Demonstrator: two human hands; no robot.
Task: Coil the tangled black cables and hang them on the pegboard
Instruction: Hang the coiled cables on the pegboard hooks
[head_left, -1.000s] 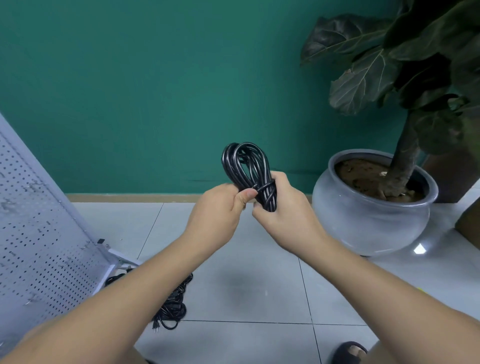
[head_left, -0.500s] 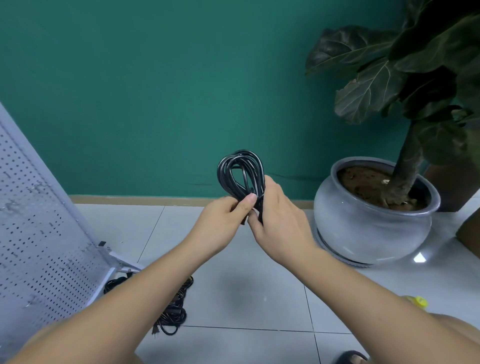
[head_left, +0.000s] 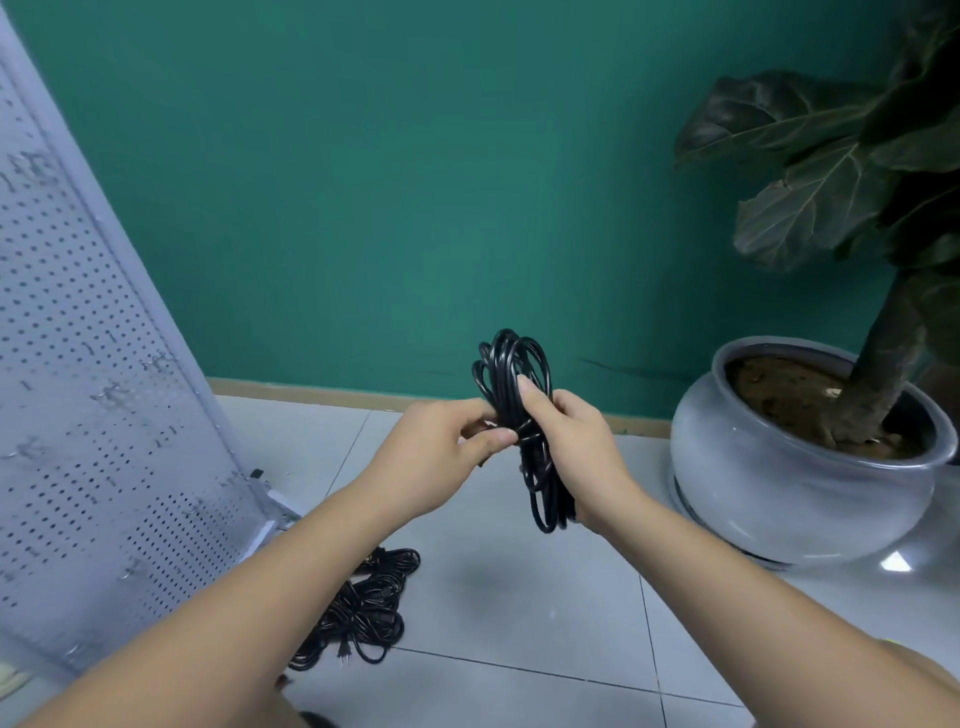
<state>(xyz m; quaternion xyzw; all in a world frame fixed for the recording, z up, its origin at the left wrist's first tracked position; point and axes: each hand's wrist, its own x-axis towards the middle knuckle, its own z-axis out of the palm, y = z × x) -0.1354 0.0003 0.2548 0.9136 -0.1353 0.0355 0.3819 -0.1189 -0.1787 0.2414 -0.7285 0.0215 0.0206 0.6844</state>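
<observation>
My right hand (head_left: 576, 447) is curled round the middle of the coil (head_left: 511, 364), thumb up on the front strands. Left hand (head_left: 436, 457) pinches a strand at the coil's waist, thumb & forefinger tight. Prob. the loose end going round as a wrap, but I can't see the tip. The coil is up in the air btwn both hands, loops poking out above & below my right hand.

My guess on feel: light, rubbery, springy. The loops will likely fan out if I slacken, so grip at the waist, never by one strand. The top loop looks best for hooking.

Another tangle (head_left: 363, 608) lies on the floor (head_left: 519, 597) by the pegboard (head_left: 93, 389) foot. Pot (head_left: 779, 493) sits to the right, well apart.
</observation>
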